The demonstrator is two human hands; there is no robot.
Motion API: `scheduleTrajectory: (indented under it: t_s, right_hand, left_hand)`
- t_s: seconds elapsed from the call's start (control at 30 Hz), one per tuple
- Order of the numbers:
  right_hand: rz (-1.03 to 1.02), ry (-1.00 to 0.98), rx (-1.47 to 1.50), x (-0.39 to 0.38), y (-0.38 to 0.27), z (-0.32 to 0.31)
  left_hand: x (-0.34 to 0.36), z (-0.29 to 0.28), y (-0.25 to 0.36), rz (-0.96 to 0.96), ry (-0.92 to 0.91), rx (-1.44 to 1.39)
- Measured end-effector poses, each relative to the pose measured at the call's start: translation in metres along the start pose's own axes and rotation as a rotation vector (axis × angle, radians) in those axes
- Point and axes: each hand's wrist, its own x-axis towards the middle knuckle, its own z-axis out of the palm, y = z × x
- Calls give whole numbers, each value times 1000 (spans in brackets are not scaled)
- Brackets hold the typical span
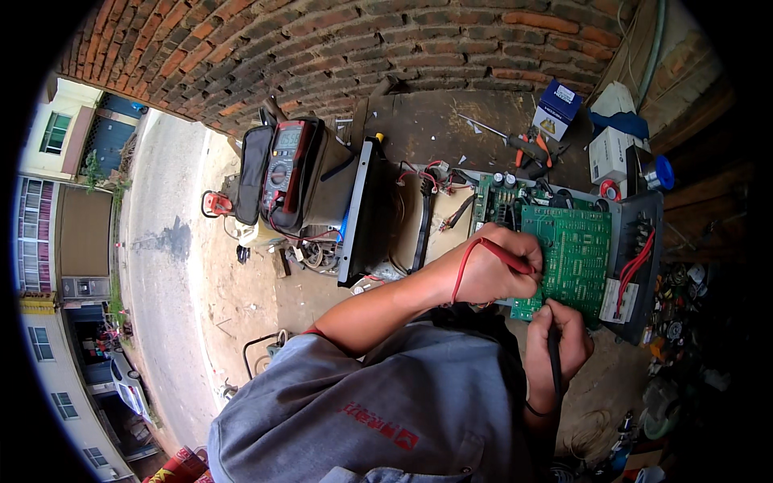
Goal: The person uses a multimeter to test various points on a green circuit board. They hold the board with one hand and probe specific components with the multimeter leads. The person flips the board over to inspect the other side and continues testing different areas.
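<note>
Shirt: I'm seeing faded grey-blue cloth.
Sleeve: it's ending near the elbow, red showing at the edge.
Print: it's running red across the front.

A brick wall stands at the rear. A screwdriver lies beside orange-handled pliers, near a blue carton. Right: white carton, blue-flanged spool. Far left: road, silver car.

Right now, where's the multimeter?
In the head view, the multimeter is left of centre, right of the dark case flap and below the brick wall.
</note>
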Motion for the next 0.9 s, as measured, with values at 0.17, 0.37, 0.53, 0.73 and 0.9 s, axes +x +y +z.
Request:
scheduleTrajectory:
  t_s: [0.17,0.37,0.53,0.73,0.9]
  right_hand:
    - [1,3,4,-1,-1,1]
    - [-32,11,-8,2,-3,0]
    - [-169,16,-63,13,-12,0]
    - [-209,21,-41,18,-10,-2]
    - [-116,22,51,14,-3,-2]
  left_hand:
    - [-2,1,-1,75,32,-9]
    - [0,-1,-11,132,26,27]
    - [-3,-1,-12,40,61,-32]
    - [-3,-4,-8,35,85,-12]
    - [-4,-7,-13,-16,85,-33]
